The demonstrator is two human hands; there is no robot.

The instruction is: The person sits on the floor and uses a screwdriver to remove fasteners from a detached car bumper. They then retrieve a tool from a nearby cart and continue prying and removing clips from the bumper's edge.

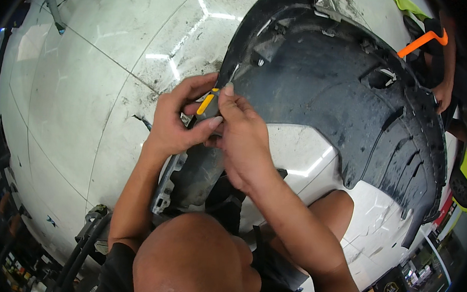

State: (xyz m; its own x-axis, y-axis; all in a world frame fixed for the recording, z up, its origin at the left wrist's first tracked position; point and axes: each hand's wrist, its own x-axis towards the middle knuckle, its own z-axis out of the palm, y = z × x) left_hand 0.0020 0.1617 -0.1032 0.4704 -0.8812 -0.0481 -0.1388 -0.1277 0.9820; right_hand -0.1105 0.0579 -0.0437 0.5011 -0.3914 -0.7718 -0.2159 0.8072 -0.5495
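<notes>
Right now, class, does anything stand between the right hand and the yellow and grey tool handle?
Nothing visible does: the right hand is at the tool handle, with the left hand beside it.

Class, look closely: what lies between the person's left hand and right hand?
A yellow-and-grey tool handle lies between the left hand and right hand, seen in the head view.

Bright white light from above | glare streaks (222, 16) on glossy floor (115, 40), far and right | near-left clutter (13, 263) dim, soft | floor seams (101, 124) bow left | corners fade to black
</notes>
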